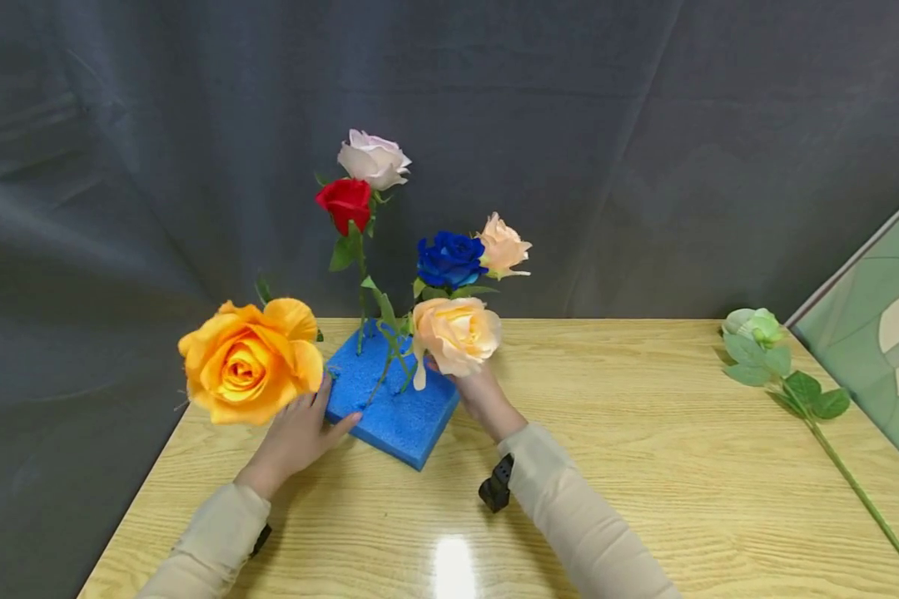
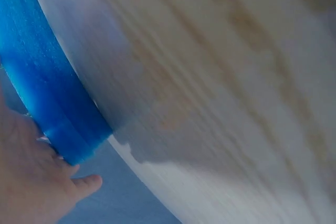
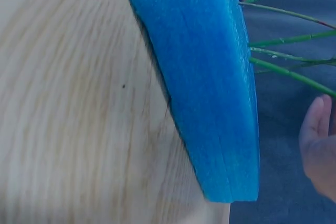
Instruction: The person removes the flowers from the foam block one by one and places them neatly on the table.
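A blue foam block (image 1: 412,424) lies on the table with several artificial roses standing in it. Along its left side rests my left hand (image 1: 295,433), thumb spread over the near edge. An orange rose (image 1: 250,362) leans out above that hand. My right hand (image 1: 487,399) reaches in behind a peach rose (image 1: 457,333), which hides most of its fingers. In the right wrist view the right fingertips (image 3: 317,111) are right by a green stem (image 3: 294,74); I cannot tell whether they pinch it. Blue (image 1: 449,259), pale peach (image 1: 504,247), red (image 1: 347,204) and pale lilac (image 1: 374,160) roses stand farther back.
At the far right of the wooden table (image 1: 629,433), a pale green flower (image 1: 752,326) lies on its side, its long stem pointing toward the near corner. A green patterned panel (image 1: 876,324) borders the right edge. A dark curtain (image 1: 607,166) hangs behind.
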The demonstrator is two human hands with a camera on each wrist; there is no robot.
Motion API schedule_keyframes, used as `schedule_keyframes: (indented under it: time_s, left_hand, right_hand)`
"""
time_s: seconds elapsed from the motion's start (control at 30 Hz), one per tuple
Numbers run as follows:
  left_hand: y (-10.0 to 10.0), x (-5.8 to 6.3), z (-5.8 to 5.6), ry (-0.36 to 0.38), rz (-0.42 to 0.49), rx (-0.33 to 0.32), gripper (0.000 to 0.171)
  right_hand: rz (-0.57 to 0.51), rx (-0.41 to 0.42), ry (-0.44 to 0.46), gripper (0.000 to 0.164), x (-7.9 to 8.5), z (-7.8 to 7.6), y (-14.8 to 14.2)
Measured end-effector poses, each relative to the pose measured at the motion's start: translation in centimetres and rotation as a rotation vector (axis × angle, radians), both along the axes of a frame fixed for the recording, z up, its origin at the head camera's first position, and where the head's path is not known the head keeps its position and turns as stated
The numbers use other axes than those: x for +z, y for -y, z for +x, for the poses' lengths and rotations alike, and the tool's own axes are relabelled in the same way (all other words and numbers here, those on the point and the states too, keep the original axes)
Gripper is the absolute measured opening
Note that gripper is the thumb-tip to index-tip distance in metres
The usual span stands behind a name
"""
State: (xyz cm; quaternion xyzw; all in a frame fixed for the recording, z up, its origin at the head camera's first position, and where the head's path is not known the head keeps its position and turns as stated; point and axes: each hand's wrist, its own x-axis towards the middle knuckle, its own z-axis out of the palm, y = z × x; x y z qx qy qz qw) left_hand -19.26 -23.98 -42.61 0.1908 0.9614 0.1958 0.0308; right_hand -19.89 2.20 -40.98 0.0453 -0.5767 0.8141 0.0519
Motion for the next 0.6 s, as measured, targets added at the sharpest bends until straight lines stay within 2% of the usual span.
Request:
schedule_keyframes:
  time_s: [0.03, 0.07, 0.2, 0.27, 0.37, 0.43, 0.6]
  left_hand:
    - [0.1, 0.1, -0.1, 0.043, -0.004, -0.002, 0.088]
    - [0.2, 0.1, -0.2, 0.032, 0.007, -0.017, 0.088]
    - [0.4, 0.1, -0.4, -0.079, 0.109, -0.101, 0.065]
    - [0.4, 0.2, -0.3, -0.109, 0.106, -0.104, 0.067]
    - [0.5, 0.3, -0.1, 0.022, 0.05, -0.062, 0.097]
    - [0.5, 0.3, -0.1, 0.075, 0.048, -0.053, 0.103]
    - [0.3, 0.1, 0.1, 0.025, 0.119, -0.067, 0.083]
  right_hand:
    - [0.05, -0.015, 0.065, 0.037, 1.4, 0.8, 0.4]
    - [0.074, -0.011, 0.098, 0.039, 2.0, 1.0, 0.5]
    - [0.13, 0.019, 0.166, 0.039, 1.6, 1.0, 0.6]
    - [0.169, 0.029, 0.175, 0.041, 1.2, 0.9, 0.7]
    - [0.24, 0.048, 0.178, 0.044, 0.7, 1.0, 0.8]
    - [0.297, 0.05, 0.162, 0.043, 0.4, 1.0, 0.9]
    - [0.373, 0.036, 0.128, 0.039, 0.2, 1.5, 1.4]
